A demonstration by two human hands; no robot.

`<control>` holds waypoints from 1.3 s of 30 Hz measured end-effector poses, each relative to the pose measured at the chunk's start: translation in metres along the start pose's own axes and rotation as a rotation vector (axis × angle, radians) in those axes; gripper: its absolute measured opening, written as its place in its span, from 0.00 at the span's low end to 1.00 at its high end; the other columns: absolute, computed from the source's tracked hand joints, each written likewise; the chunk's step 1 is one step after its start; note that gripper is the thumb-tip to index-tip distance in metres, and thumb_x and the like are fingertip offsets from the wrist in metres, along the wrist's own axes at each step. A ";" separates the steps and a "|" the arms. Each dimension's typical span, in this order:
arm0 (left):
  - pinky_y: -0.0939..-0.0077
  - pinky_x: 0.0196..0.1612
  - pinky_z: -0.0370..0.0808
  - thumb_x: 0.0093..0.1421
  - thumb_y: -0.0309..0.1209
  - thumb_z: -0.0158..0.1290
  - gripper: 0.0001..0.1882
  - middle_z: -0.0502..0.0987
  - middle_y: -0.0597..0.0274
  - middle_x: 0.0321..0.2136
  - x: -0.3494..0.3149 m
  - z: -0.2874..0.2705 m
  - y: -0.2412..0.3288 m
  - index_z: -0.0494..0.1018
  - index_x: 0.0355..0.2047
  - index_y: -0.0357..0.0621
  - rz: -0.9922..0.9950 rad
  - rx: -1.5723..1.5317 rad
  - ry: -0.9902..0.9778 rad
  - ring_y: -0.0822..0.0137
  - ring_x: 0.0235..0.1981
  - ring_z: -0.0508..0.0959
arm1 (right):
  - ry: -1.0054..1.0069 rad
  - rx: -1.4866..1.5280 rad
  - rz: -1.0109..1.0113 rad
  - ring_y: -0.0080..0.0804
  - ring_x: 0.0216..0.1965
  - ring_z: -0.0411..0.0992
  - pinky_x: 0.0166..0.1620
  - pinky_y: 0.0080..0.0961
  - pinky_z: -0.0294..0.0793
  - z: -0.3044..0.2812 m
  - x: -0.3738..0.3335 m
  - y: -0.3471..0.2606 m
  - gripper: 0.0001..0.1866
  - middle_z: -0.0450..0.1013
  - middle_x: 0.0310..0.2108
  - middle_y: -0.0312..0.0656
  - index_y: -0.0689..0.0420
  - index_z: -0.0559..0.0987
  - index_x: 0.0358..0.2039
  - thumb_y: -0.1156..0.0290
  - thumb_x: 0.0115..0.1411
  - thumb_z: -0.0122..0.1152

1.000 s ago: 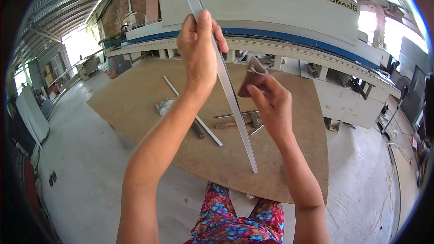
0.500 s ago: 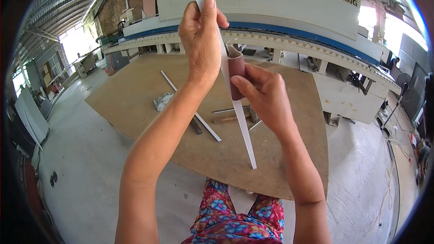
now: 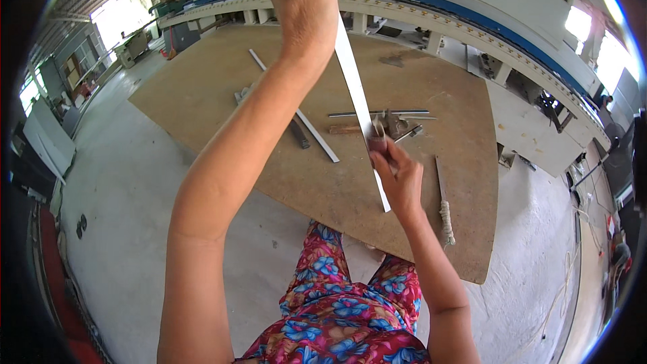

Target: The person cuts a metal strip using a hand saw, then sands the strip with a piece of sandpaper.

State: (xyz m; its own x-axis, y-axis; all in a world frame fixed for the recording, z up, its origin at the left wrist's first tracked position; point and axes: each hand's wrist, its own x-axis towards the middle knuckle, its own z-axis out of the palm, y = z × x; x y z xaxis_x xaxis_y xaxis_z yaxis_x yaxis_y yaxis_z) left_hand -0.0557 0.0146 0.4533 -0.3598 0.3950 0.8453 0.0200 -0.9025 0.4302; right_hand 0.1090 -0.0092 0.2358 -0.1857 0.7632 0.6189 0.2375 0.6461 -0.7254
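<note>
My left hand point(image 3: 304, 10), near the top edge, is closed around the upper part of a long, narrow white strip point(image 3: 352, 71). The strip slants down toward me over the brown board table, and its lower end sticks out past my right hand point(image 3: 403, 178). Between the thumb and fingers of that hand is a rolled piece of reddish-brown sandpaper point(image 3: 377, 143), pressed against the strip's lower half. On the table beside my left forearm lies another white strip point(image 3: 317, 136) with a dark bar point(image 3: 299, 135) along it.
Behind the sandpaper, a metal rod point(image 3: 397, 112) and a wooden stick point(image 3: 344, 130) lie on the brown board table point(image 3: 431, 84). A long thin tool with a cord-wrapped handle point(image 3: 446, 219) rests at the right. A large white machine with a blue stripe point(image 3: 445, 10) spans the far side.
My right hand has slid the sandpaper down the strip toward its near end. My left hand, still gripping the strip, now sits higher in the picture. The view has tilted down.
</note>
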 end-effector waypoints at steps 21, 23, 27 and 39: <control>0.62 0.44 0.73 0.63 0.37 0.49 0.23 0.73 0.41 0.41 -0.195 -0.316 -0.240 0.63 0.50 0.30 -0.601 0.810 0.828 0.50 0.40 0.76 | -0.321 -0.109 0.339 0.35 0.34 0.76 0.40 0.29 0.73 0.022 -0.106 0.118 0.18 0.76 0.35 0.53 0.62 0.77 0.47 0.70 0.56 0.62; 0.58 0.54 0.69 0.61 0.38 0.51 0.27 0.71 0.34 0.50 -0.218 -0.348 -0.259 0.62 0.52 0.27 -0.700 0.912 0.821 0.42 0.50 0.73 | -0.317 -0.111 0.301 0.38 0.36 0.77 0.42 0.29 0.73 0.031 -0.106 0.123 0.19 0.76 0.36 0.54 0.62 0.76 0.47 0.69 0.56 0.61; 0.58 0.60 0.64 0.58 0.36 0.53 0.28 0.66 0.30 0.55 -0.243 -0.362 -0.262 0.64 0.53 0.27 -1.013 0.899 0.614 0.41 0.58 0.67 | -0.304 -0.122 0.312 0.43 0.39 0.77 0.44 0.31 0.73 0.044 -0.100 0.126 0.19 0.76 0.37 0.56 0.61 0.76 0.48 0.68 0.56 0.62; 0.56 0.47 0.74 0.59 0.29 0.51 0.14 0.72 0.45 0.47 -0.271 -0.229 -0.259 0.75 0.46 0.52 -0.642 1.236 -0.418 0.47 0.47 0.74 | -0.086 -0.169 0.305 0.47 0.38 0.75 0.43 0.34 0.72 0.049 -0.091 0.153 0.15 0.75 0.35 0.52 0.63 0.77 0.44 0.70 0.57 0.59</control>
State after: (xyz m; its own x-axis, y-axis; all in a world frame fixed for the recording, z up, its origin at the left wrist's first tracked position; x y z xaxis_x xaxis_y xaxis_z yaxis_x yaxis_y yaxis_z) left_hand -0.1767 0.1024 0.0403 -0.3277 0.8807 0.3421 0.8158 0.0811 0.5726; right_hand 0.1157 0.0202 0.0539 -0.1594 0.9236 0.3486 0.4477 0.3823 -0.8083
